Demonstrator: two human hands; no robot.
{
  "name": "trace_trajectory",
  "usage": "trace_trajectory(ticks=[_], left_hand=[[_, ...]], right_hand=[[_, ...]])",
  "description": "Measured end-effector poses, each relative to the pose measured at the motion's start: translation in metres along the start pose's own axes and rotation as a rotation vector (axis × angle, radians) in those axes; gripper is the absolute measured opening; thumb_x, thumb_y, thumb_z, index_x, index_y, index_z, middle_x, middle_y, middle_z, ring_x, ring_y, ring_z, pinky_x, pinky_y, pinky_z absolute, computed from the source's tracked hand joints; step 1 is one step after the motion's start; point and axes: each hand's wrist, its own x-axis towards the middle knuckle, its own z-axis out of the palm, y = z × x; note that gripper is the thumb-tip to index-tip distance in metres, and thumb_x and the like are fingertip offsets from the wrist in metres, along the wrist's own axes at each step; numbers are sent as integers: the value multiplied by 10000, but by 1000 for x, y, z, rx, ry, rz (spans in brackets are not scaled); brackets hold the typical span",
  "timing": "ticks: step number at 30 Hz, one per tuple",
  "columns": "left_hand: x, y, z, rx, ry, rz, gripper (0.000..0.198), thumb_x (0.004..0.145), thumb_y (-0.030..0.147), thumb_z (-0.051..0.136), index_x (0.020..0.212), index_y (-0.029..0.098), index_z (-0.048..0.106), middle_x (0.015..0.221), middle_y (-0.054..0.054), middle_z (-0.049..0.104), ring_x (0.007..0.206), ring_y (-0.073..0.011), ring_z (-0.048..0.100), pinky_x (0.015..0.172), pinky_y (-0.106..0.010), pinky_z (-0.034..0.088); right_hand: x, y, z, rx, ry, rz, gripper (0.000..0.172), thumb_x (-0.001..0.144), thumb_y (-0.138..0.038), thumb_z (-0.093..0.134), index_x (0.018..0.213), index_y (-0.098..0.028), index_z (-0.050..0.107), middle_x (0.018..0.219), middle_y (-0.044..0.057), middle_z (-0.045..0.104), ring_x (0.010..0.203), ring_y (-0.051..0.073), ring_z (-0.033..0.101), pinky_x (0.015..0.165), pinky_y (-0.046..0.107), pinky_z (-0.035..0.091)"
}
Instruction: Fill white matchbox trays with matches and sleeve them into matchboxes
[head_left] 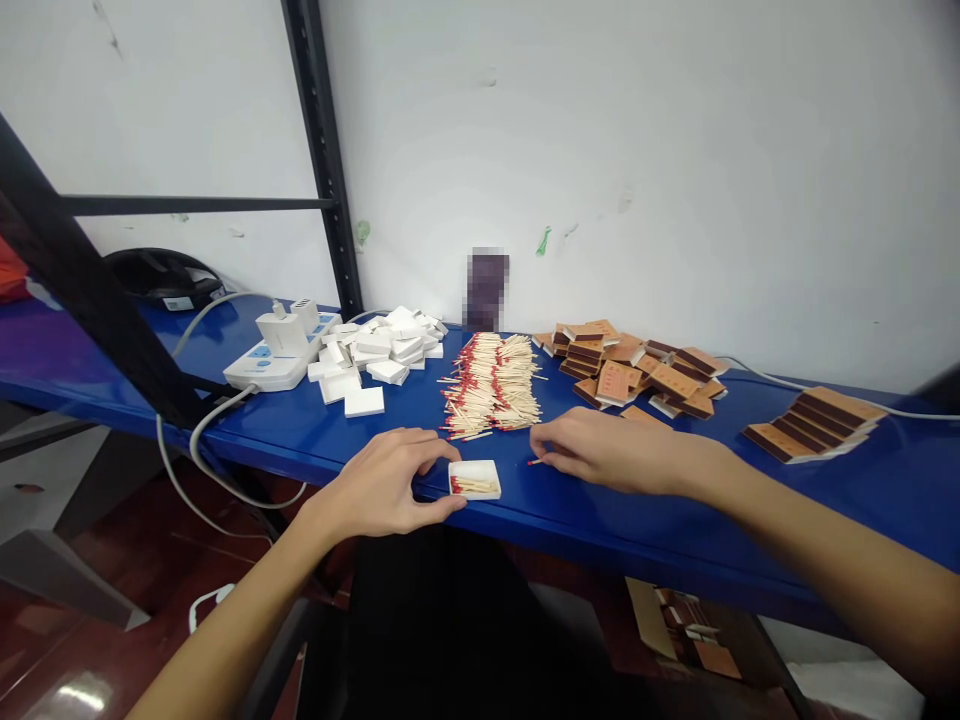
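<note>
My left hand grips a small white matchbox tray by its left end, thumb at the near corner and index finger at the far one. Inside the tray lie several red-headed matches, their heads to the left. To the right of the tray, my right hand is closed in a pinch, with a match showing its red head between the fingertips. Just beyond both hands is a big heap of loose matches. Most of the match's stick is hidden by the fingers.
White trays are piled at the back left, beside a power strip with chargers. Brown matchbox sleeves lie heaped at the right, near a row of matchboxes. A black shelf post stands left; the blue shelf edge is close.
</note>
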Motion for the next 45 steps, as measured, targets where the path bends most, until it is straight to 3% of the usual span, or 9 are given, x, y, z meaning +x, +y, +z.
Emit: trace_trajectory(ticks=[6, 11, 28, 35, 40, 45], left_hand=[[-2, -3, 0, -4, -11, 23, 325, 822, 489, 640, 1018, 231, 658, 716, 17, 535, 780, -190, 579, 869, -355, 444], [-2, -2, -1, -11, -21, 21, 331, 826, 501, 636, 1016, 230, 652, 734, 10, 544, 777, -191, 570, 803, -335, 443], [-1, -2, -1, -25, 3, 27, 312, 814, 484, 650, 995, 231, 666, 701, 17, 529, 782, -190, 572, 809, -320, 443], [0, -2, -1, -22, -3, 43, 325, 812, 484, 656, 1020, 234, 668, 700, 22, 526, 739, -177, 564, 795, -317, 440], [1, -1, -2, -22, 8, 33, 315, 810, 480, 660, 988, 221, 675, 699, 19, 527, 741, -176, 559, 729, -295, 425], [1, -1, -1, -11, 16, 42, 316, 818, 479, 655, 1000, 222, 671, 699, 19, 532, 731, -174, 555, 717, -291, 417]], right_hand=[[40, -28, 15, -9, 192, -130, 215, 995, -278, 408, 960, -175, 594, 948, 88, 669, 829, 197, 587, 695, 291, 369], [60, -30, 19, -30, 279, -61, 184, 973, -273, 468, 962, -181, 627, 922, 72, 691, 839, 199, 594, 666, 280, 323], [61, -23, 6, 17, 149, -82, 167, 951, -250, 479, 957, -168, 623, 852, 70, 652, 750, 167, 547, 634, 249, 326], [39, -25, -6, 79, -77, -110, 75, 878, -217, 517, 874, -174, 578, 783, 31, 592, 661, 144, 487, 578, 236, 337], [32, -27, -13, 164, -11, -112, 75, 881, -234, 516, 828, -185, 537, 724, -4, 549, 620, 125, 442, 574, 239, 318], [29, -49, -16, 223, -17, -178, 120, 903, -268, 507, 843, -179, 559, 731, 2, 568, 629, 124, 457, 581, 239, 319]])
